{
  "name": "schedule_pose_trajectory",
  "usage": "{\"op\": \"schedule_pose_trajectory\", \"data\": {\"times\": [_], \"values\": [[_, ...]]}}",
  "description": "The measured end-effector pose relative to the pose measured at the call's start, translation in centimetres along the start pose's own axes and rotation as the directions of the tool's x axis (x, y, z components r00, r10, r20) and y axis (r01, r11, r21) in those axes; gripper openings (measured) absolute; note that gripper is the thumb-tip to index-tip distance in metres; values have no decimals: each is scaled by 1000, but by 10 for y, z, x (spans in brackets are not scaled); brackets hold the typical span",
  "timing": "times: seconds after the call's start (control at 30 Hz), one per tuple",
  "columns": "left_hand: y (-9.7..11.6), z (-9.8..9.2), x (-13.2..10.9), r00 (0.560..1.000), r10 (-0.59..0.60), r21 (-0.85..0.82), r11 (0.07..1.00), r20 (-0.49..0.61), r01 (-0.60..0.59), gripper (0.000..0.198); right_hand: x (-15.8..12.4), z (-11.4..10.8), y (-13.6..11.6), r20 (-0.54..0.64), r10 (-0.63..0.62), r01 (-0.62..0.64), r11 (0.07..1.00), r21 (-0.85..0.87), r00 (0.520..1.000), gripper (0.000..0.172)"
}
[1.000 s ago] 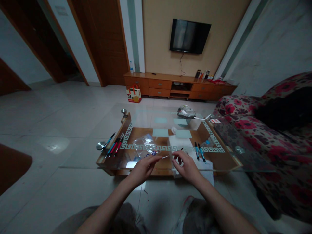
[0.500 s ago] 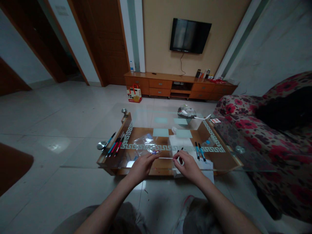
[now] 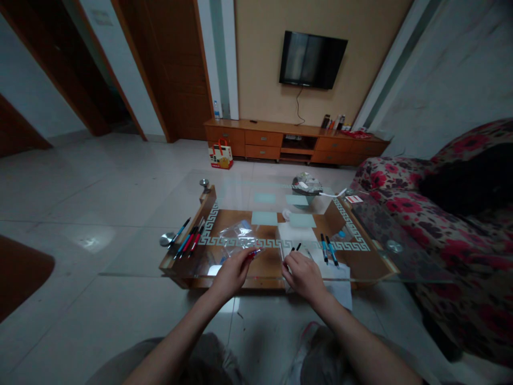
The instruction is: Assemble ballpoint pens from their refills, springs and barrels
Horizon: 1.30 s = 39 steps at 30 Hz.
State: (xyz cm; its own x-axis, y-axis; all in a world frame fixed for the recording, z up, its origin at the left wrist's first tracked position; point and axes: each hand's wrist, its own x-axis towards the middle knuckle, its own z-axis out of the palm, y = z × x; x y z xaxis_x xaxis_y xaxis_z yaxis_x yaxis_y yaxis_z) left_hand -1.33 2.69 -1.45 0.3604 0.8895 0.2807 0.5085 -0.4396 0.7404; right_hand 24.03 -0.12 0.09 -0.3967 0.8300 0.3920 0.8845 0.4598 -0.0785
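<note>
My left hand is closed over the near edge of the glass table, with a small red-and-blue piece, perhaps a pen part, at its fingertips. My right hand has its fingers pinched around a thin white stick resembling a pen refill, which points away from me. Just beyond that hand lie small black pieces. A clear plastic bag sits past my left hand. To the right are two blue-and-black pens; at the left lie several blue, red and black pens.
Under the glass are a wooden shelf and a white box. A camouflage cap and a red-and-white card rest farther back. The flowered sofa stands on the right, and a TV cabinet along the wall.
The thin white stick lay level between both hands; now it points away from me at my right hand. My right fingers have curled in more, and the left-hand piece shows more red.
</note>
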Motion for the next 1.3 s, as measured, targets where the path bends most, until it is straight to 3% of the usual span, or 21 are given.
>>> {"op": "schedule_pose_trajectory", "data": {"times": [0.37, 0.53, 0.63, 0.73, 0.8, 0.87, 0.9, 0.97, 1.0, 1.07, 1.17, 1.3], "values": [[25, -4, 0, 992, -34, -218, 974, 119, 60, 27, 0, 11, -3, 115, -5, 2, 1000, 24, 993, 10], [27, -5, -1, 987, -59, -341, 934, 146, 106, 37, -2, 16, -1, 147, 29, -43, 994, 96, 989, 12], [26, -4, -2, 986, -56, -394, 912, 154, 113, 34, -1, 12, -3, 120, 77, -101, 973, 209, 990, 14], [25, -3, -3, 983, -63, -408, 904, 170, 128, 27, 2, 5, -11, 51, 169, -175, 886, 430, 984, 18], [24, -3, -2, 981, -68, -403, 905, 182, 138, 26, 3, 4, -18, 56, 240, -226, 771, 595, 969, 21], [25, -3, -2, 984, -57, -403, 907, 168, 121, 27, 3, 8, -25, 161, 314, -324, 583, 745, 936, 27], [26, -4, -1, 987, -47, -407, 907, 154, 107, 27, 2, 12, -29, 261, 345, -400, 435, 806, 901, 30], [27, -5, -1, 991, -30, -425, 901, 132, 84, 28, -1, 19, -37, 508, 340, -547, 25, 837, 791, 38], [28, -5, 0, 991, -28, -440, 894, 132, 84, 29, -2, 22, -41, 607, 303, -579, -186, 794, 735, 40], [29, -5, 0, 989, -29, -477, 874, 144, 95, 31, -3, 23, -46, 712, 217, -563, -478, 674, 668, 39], [31, -4, 0, 987, -38, -522, 845, 157, 115, 36, -2, 20, -49, 778, 135, -502, -695, 515, 613, 35], [32, -3, 0, 982, -25, -547, 828, 189, 126, 39, -1, 18, -46, 829, 79, -440, -817, 372, 554, 29]]}}
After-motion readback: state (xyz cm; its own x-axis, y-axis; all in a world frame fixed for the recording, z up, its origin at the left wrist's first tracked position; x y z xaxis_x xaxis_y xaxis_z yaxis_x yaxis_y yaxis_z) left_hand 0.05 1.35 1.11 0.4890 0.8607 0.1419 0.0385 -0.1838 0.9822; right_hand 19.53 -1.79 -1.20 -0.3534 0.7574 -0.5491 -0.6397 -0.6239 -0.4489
